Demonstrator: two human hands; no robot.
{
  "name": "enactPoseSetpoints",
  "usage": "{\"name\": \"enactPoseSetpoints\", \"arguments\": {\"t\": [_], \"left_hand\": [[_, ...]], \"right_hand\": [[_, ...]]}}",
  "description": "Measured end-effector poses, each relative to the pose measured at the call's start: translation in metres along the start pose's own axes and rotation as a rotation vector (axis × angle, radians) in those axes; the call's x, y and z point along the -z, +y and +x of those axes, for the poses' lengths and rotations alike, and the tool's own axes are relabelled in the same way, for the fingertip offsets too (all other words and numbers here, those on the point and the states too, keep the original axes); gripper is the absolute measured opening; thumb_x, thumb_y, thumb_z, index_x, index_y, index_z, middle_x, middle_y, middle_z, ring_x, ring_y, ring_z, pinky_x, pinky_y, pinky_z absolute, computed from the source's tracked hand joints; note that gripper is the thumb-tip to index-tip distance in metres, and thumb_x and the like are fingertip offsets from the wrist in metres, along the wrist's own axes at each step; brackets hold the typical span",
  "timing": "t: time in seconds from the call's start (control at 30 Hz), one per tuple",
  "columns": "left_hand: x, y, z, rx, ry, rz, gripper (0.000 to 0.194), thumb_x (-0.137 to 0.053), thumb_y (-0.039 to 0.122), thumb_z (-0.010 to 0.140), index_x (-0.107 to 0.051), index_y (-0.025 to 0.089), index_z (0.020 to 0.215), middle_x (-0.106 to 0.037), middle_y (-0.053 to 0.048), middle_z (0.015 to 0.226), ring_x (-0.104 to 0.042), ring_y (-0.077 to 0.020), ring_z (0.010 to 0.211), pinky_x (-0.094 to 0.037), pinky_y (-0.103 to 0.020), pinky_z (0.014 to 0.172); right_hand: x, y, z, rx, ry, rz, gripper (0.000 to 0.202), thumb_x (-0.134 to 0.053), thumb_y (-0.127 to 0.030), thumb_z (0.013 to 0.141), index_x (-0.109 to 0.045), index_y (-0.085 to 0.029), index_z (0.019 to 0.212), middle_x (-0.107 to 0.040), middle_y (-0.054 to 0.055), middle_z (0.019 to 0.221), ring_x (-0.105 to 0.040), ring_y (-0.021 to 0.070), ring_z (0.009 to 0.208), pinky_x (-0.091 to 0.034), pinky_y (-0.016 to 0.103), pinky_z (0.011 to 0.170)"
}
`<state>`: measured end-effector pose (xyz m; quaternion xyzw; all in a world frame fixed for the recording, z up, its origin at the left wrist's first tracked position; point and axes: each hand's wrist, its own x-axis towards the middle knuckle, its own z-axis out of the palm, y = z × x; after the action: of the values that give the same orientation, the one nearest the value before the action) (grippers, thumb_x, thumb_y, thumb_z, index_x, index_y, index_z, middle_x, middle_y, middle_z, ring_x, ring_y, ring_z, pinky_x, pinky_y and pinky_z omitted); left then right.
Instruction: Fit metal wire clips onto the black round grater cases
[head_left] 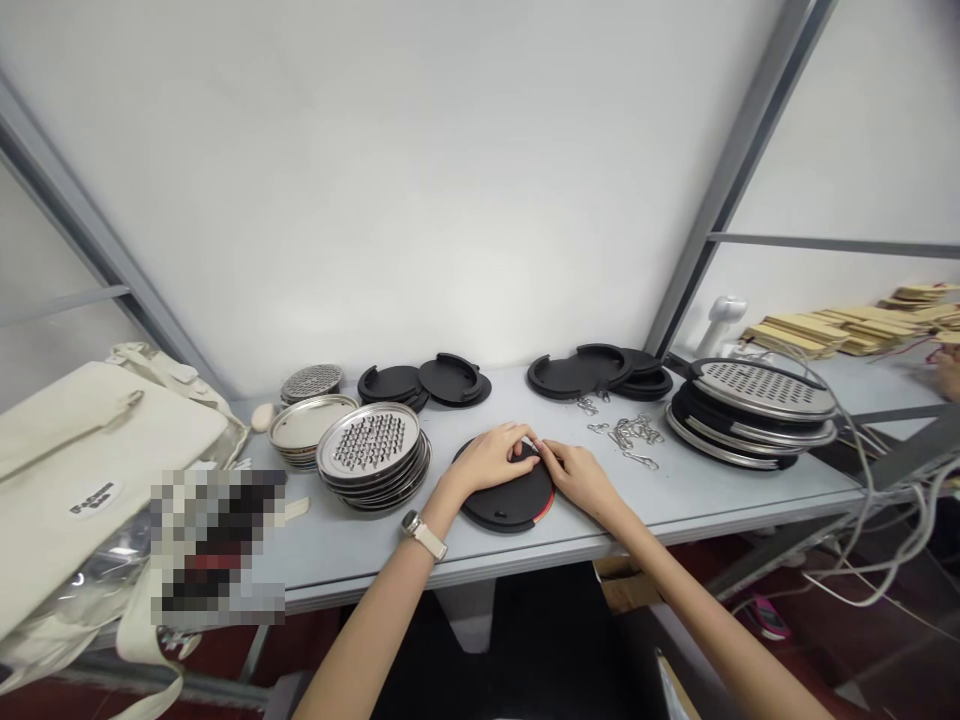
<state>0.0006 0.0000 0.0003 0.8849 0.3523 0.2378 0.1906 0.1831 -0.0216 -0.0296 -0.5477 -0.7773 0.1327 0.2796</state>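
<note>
A black round disc (499, 505) with a raised rim lies flat on the table in front of me, a red strip showing along its right edge. My left hand (491, 460), wearing a watch, reaches over the disc with its fingers bent at the far right rim. My right hand (577, 475) is closed at the same rim, its fingertips meeting those of the left. Anything small between the fingertips is hidden. To the left stands a stack of round metal graters (373, 445). Several metal clips (634, 432) lie loose to the right.
More black round discs (450, 380) rest by the wall, others (581, 372) farther right. Grater-and-disc assemblies (757, 400) are piled at right. Plain metal discs (311, 425) and a cream bag (97, 480) are at left. White cables (900, 540) hang at right; another person's hand (949, 370) shows beyond.
</note>
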Motion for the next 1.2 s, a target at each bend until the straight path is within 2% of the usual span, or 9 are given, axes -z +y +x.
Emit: {"name": "enactPoseSetpoints", "arguments": {"t": [0.47, 0.8, 1.2], "left_hand": [[0.0005, -0.0001, -0.0002, 0.007, -0.015, 0.005, 0.02, -0.053, 0.031, 0.086, -0.057, 0.024, 0.104, -0.052, 0.002, 0.08, -0.05, -0.013, 0.069, -0.041, -0.025, 0.066], [0.0003, -0.0003, -0.0002, -0.002, -0.01, 0.004, 0.013, -0.054, 0.029, 0.084, -0.057, 0.022, 0.095, -0.052, 0.002, 0.08, -0.049, -0.0125, 0.068, -0.039, -0.024, 0.064], [0.0004, -0.0009, -0.0004, -0.003, -0.018, 0.018, 0.014, -0.054, 0.03, 0.085, -0.057, 0.022, 0.096, -0.052, 0.002, 0.081, -0.049, -0.0119, 0.068, -0.04, -0.024, 0.065]], "right_hand": [[0.0029, -0.0008, -0.0037, 0.006, -0.007, 0.04, 0.041, -0.029, -0.038, 0.096, -0.064, -0.02, 0.081, -0.07, 0.006, 0.074, -0.062, 0.0191, 0.064, -0.036, 0.026, 0.06], [0.0002, 0.0013, -0.0047, 0.006, -0.01, 0.015, 0.038, -0.03, -0.037, 0.096, -0.06, -0.021, 0.08, -0.068, 0.005, 0.069, -0.061, 0.019, 0.061, -0.034, 0.025, 0.058], [0.0034, -0.0031, -0.0067, 0.025, -0.004, 0.027, 0.04, -0.03, -0.036, 0.096, -0.061, -0.02, 0.077, -0.066, 0.005, 0.065, -0.058, 0.0176, 0.058, -0.035, 0.026, 0.057]]}}
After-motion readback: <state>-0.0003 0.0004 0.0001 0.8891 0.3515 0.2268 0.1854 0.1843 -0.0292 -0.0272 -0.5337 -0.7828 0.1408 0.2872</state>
